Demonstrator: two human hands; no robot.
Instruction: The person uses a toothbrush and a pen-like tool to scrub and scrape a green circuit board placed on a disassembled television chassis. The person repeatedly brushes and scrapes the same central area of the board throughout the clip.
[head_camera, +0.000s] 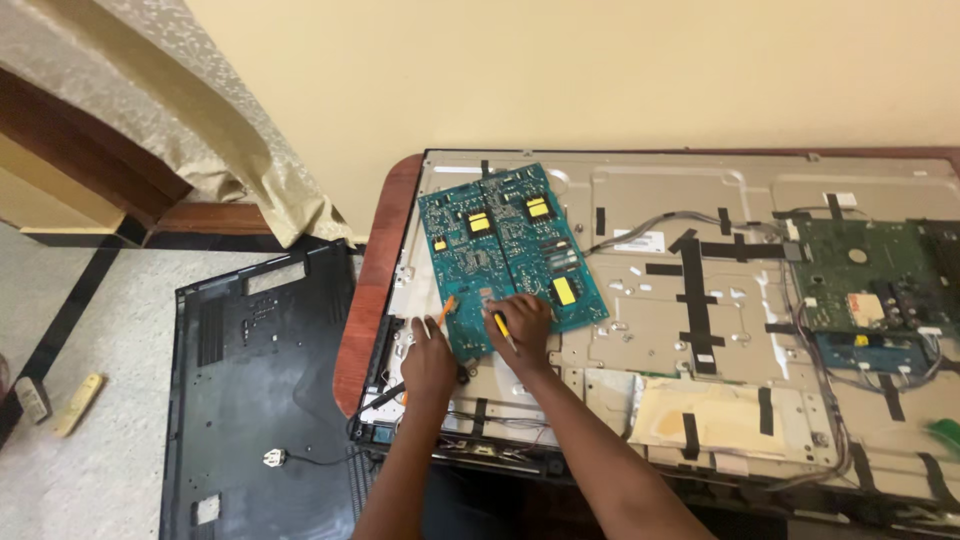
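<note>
The right hand (520, 322) grips a yellow-handled screwdriver (502, 327) on the teal circuit board (505, 250); the left hand (430, 352) seemingly pinches an orange tool (445, 308). A slip could gouge the board's traces.

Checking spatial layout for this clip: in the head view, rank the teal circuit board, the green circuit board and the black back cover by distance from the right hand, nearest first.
1. Teal circuit board: under the right hand, touching it.
2. Black back cover: on the floor, far left.
3. Green circuit board: at the panel's far right end.
</note>
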